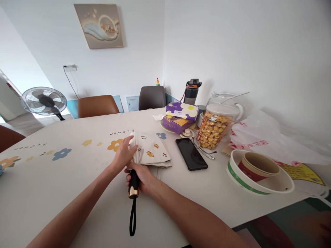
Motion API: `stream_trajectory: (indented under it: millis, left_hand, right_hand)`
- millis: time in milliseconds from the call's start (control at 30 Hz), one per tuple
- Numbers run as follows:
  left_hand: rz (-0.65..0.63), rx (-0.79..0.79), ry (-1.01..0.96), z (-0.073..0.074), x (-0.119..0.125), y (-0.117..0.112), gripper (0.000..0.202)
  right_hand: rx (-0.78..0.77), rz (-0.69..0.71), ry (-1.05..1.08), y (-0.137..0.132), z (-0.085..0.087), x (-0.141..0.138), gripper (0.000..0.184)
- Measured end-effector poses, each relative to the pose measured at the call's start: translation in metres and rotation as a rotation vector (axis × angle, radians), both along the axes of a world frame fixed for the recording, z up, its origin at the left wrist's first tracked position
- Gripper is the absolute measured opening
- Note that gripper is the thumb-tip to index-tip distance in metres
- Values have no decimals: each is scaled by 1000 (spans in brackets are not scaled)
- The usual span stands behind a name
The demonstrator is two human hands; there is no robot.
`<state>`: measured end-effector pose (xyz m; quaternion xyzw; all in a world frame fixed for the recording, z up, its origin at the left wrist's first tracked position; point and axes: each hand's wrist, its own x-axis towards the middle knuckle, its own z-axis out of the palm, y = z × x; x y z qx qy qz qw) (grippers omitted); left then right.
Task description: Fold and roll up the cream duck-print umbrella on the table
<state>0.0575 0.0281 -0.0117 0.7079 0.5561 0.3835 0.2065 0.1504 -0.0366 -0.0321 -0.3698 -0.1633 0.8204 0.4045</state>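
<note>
A folded cream umbrella (pixel 151 151) with small cartoon prints lies on the white table (pixel 51 186). My right hand (pixel 143 179) is wrapped round its black handle (pixel 133 184), which ends in a gold cap and a black wrist strap (pixel 132 217). My left hand (pixel 124 155) rests on the gathered canopy just above the handle, fingers curled over the fabric folds.
A black phone (pixel 191 154) lies right of the umbrella. Behind it stand a jar of snacks (pixel 214 127), a purple box (pixel 178 122), a dark bottle (pixel 191 92) and a glass jug (pixel 227 101). Paper bowls (pixel 258 170) and a plastic bag (pixel 269 137) sit at right. Chairs and a fan (pixel 43 101) stand beyond.
</note>
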Motion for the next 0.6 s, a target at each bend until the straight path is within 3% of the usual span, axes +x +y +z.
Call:
stream_trajectory:
  millis: [67, 167, 233, 300, 467, 600]
  left_hand:
    - [-153, 72, 100, 12, 13, -9, 30]
    - [-458, 50, 288, 27, 42, -14, 30]
    - [-657, 36, 475, 27, 64, -8, 33]
    - [-752, 71, 614, 19, 83, 3, 33]
    - [-741, 121, 764, -1, 100, 21, 21]
    - [-556, 186, 586, 4, 94, 15, 19]
  right_hand:
    - [3, 19, -13, 1, -1, 1, 10]
    - [45, 56, -38, 0, -3, 1, 8]
    - [82, 69, -56, 0, -3, 2, 9]
    - [100, 59, -67, -1, -1, 3, 13]
    - [102, 37, -41, -1, 2, 4, 16]
    - [136, 63, -53, 1, -2, 4, 7]
